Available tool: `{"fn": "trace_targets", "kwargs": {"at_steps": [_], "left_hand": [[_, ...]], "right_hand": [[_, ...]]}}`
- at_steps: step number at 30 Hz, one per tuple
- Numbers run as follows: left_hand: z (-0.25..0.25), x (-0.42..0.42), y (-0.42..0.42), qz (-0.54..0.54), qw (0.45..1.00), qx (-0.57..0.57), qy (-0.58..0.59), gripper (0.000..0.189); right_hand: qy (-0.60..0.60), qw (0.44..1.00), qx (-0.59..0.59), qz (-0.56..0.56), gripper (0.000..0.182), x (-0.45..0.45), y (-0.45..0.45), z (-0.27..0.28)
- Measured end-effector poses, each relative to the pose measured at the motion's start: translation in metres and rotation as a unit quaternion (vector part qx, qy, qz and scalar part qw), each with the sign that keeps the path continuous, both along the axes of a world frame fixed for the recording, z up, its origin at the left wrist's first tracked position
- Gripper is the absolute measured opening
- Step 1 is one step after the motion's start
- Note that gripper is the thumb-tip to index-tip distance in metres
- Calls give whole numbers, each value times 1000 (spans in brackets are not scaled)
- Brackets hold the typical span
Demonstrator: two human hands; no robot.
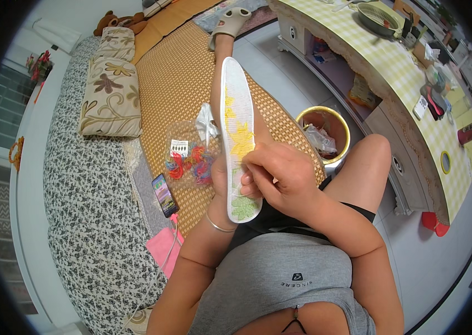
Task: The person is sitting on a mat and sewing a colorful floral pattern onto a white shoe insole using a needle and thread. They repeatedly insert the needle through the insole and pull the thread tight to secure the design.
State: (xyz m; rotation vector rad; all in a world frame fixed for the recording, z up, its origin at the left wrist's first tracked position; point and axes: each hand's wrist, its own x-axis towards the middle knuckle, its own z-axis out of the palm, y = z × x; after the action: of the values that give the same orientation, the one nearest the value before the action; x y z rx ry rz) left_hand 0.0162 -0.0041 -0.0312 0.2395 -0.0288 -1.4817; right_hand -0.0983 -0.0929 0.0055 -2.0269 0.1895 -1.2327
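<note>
A white shoe insole [238, 100] with yellow and green embroidery is held up before me, its toe end pointing away. My left hand [219, 178] grips it from behind, at its left edge, mostly hidden by the insole. My right hand [284, 171] is at the insole's right edge over the lower yellow stitching, thumb and index finger pinched together, the other fingers curled. Whether a needle or thread is between those fingertips cannot be made out. Left of the insole, a clear plastic bag [185, 130] with bundles of coloured embroidery thread [177, 165] lies on the woven mat.
A phone [164, 196] with a cable lies on the left, by a pink cloth [164, 251]. Patterned cushions [110, 96] rest on the floral sofa [89, 217]. To the right are a waste bin [344, 125] and a cabinet under a checked tablecloth [390, 63] bearing many items.
</note>
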Motion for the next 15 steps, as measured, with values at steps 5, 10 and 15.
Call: {"fn": "trace_targets", "kwargs": {"at_steps": [5, 10, 15], "left_hand": [[12, 7, 3, 21, 993, 40, -110, 29], [28, 1, 5, 140, 916, 93, -364, 30], [37, -5, 7, 142, 905, 88, -391, 29]], "right_hand": [[8, 996, 89, 3, 16, -7, -5, -6], [60, 857, 472, 199, 10, -18, -27, -23], [54, 804, 534, 254, 9, -17, -29, -33]]}}
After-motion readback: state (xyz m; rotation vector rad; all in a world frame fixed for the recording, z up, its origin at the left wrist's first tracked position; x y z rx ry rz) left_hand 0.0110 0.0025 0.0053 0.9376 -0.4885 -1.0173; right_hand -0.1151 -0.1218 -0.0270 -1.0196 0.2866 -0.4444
